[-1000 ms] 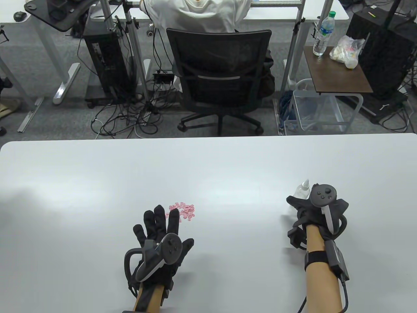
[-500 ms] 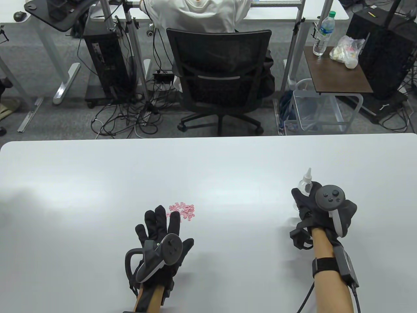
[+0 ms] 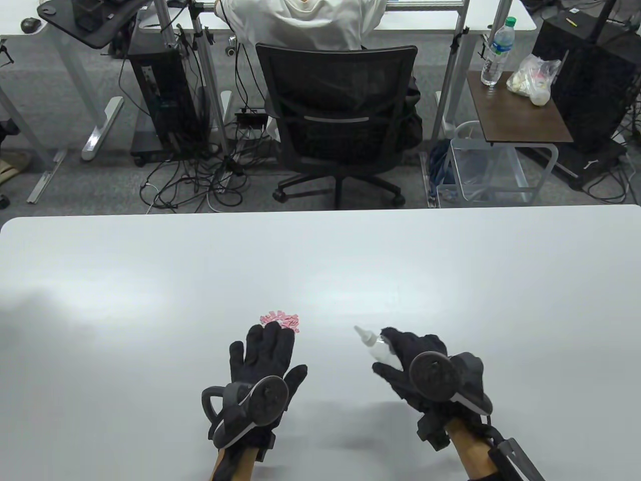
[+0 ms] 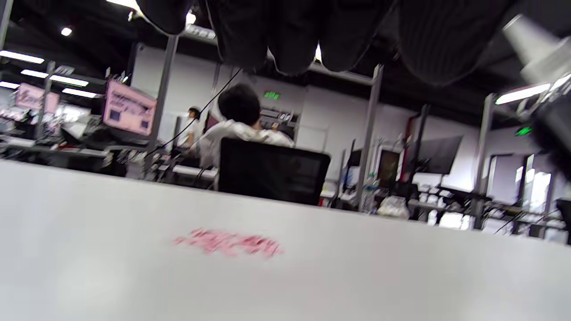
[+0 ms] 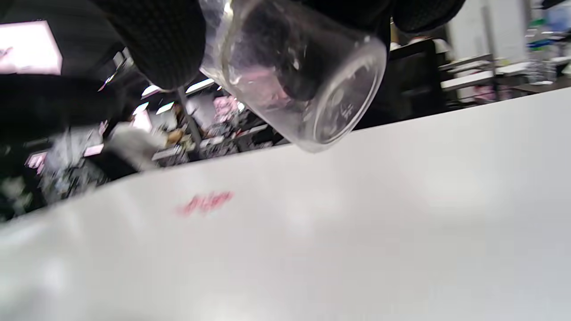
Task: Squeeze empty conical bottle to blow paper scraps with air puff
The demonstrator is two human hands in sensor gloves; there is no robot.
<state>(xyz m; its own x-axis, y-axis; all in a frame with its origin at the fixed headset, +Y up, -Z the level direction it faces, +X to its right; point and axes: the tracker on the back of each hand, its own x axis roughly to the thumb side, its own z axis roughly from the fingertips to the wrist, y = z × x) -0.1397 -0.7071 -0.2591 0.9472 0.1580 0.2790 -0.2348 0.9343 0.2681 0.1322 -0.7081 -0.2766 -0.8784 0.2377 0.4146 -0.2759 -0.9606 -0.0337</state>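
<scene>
left hand (image 3: pixel 263 358) flat — right hand (image 3: pixel 418 368) curled

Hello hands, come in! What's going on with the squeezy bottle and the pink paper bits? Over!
Right hand grips bottle, nozzle aimed left at pink scraps. Left hand flat, fingertips at the pile's near edge, not in the nozzle's line.

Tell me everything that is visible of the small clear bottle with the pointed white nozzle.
The small clear plastic bottle has a see-through body, a round flat base and a white cone-shaped nozzle. It looks empty. The right hand grips its body and holds it above the white table, tilted, with the nozzle pointing up-left in the table view, towards the pile of pink paper scraps. A gap remains between nozzle and scraps. Only the glove touches it.
</scene>
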